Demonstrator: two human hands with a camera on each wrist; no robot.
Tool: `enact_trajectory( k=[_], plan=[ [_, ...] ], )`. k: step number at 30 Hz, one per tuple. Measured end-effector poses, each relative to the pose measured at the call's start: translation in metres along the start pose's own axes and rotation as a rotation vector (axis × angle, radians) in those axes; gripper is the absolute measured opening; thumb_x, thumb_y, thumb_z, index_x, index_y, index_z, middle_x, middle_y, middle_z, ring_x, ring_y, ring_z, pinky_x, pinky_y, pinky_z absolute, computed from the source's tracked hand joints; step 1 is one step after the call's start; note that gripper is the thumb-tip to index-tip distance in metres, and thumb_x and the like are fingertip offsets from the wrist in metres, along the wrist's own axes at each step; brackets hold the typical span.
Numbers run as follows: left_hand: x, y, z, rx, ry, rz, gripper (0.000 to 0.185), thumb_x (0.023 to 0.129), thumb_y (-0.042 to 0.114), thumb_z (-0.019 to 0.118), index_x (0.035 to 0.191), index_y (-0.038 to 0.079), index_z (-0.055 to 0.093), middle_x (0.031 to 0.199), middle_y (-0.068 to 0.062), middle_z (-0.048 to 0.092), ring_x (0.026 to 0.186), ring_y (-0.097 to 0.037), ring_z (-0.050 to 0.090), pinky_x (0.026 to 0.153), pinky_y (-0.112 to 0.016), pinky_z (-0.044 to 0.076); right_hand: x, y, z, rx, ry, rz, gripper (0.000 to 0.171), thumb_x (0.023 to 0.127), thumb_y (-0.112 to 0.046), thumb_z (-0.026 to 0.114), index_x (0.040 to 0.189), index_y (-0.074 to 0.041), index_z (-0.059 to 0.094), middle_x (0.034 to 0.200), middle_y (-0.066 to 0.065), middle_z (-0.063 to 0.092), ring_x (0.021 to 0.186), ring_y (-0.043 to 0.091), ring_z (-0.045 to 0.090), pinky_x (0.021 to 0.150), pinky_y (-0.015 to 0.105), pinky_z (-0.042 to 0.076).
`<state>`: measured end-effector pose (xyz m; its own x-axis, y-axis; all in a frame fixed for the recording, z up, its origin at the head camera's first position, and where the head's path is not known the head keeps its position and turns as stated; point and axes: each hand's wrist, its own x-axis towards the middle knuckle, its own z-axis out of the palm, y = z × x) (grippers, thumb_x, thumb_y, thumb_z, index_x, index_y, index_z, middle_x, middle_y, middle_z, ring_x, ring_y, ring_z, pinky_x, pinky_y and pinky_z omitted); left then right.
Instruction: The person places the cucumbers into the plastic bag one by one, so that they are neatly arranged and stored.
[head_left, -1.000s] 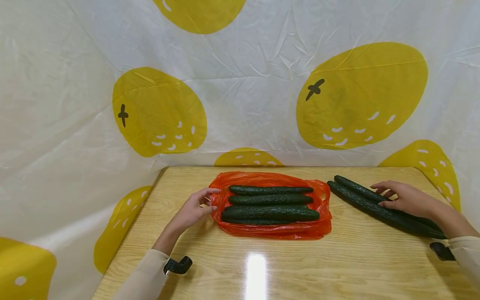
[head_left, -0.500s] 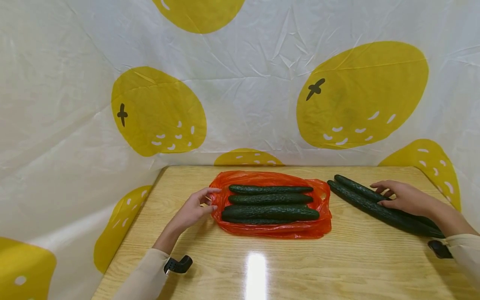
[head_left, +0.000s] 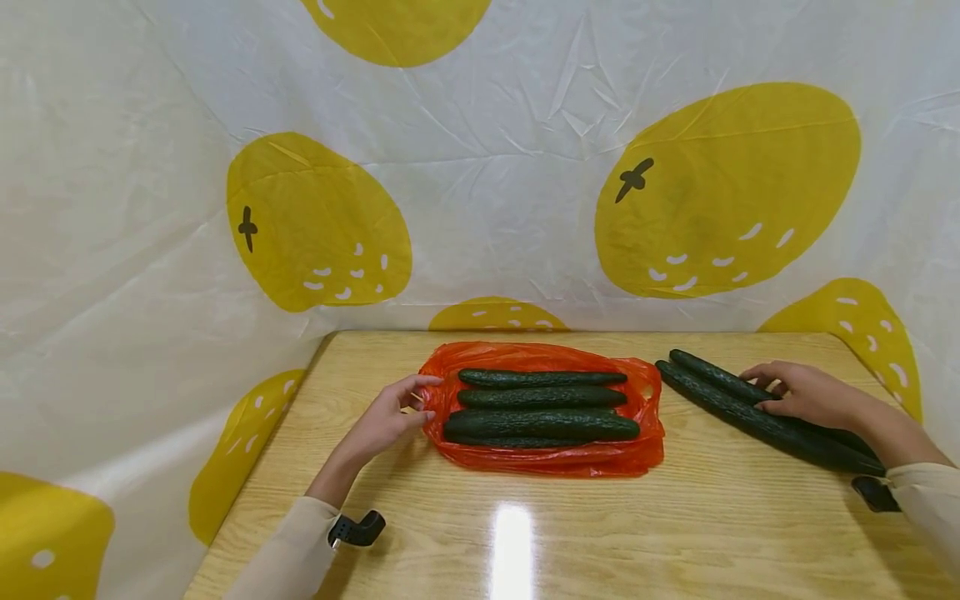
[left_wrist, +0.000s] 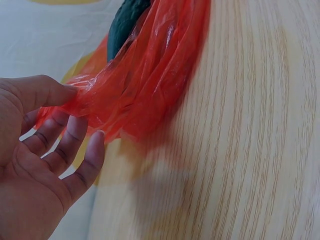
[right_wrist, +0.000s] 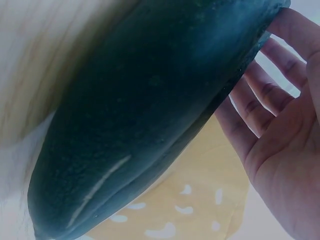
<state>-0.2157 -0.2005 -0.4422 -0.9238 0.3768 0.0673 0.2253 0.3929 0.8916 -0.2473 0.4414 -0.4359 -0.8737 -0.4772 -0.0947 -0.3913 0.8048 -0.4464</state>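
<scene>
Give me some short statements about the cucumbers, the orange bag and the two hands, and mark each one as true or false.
1. The left hand pinches the edge of the orange plastic bag. True.
2. The cucumbers on the bag stand upright. False: they lie flat, side by side.
3. The right hand rests on the long cucumbers to the right of the bag. True.
4. The long cucumbers lie inside the bag. False: they lie on the bare wooden table, apart from the bag.
5. The table is white metal. False: it shows light wood grain.
</scene>
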Motion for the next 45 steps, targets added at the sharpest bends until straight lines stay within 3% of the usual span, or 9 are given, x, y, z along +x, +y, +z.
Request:
enact_trajectory(
  k=[19,35,45],
  plan=[
    [-0.0008,-0.0005,-0.0013,0.007,0.011,0.013,0.050,0.089,-0.005,0.069,0.137,0.003,0.059,0.105,-0.014,0.058,0.090,-0.027,0.055,0.071,-0.026,0.049,-0.0055,0.0059,-0.0022,-0.011,-0.036,0.024,0.048,0.090,-0.010,0.074,0.132,0.007,0.057,0.113,0.024,0.065,0.094,0.032,0.068,0.071,0.035,0.056],
    [-0.0014,0.0015,-0.0023,0.007,0.010,0.000,0.049,0.090,-0.006,0.068,0.137,0.005,0.059,0.110,-0.013,0.058,0.091,-0.025,0.055,0.068,-0.025,0.049,-0.0033,0.0088,-0.0055,-0.115,-0.058,0.027,0.045,0.091,-0.017,0.072,0.129,0.005,0.061,0.109,0.011,0.069,0.097,0.029,0.066,0.072,0.038,0.055],
    [-0.0017,0.0023,-0.0020,0.004,0.007,0.003,0.048,0.090,-0.004,0.069,0.137,0.006,0.060,0.112,-0.014,0.059,0.091,-0.026,0.055,0.068,-0.025,0.048,-0.0041,0.0078,-0.0079,-0.112,-0.098,0.014,0.044,0.091,-0.019,0.073,0.128,0.002,0.061,0.111,0.010,0.068,0.096,0.027,0.066,0.072,0.032,0.054]
  ],
)
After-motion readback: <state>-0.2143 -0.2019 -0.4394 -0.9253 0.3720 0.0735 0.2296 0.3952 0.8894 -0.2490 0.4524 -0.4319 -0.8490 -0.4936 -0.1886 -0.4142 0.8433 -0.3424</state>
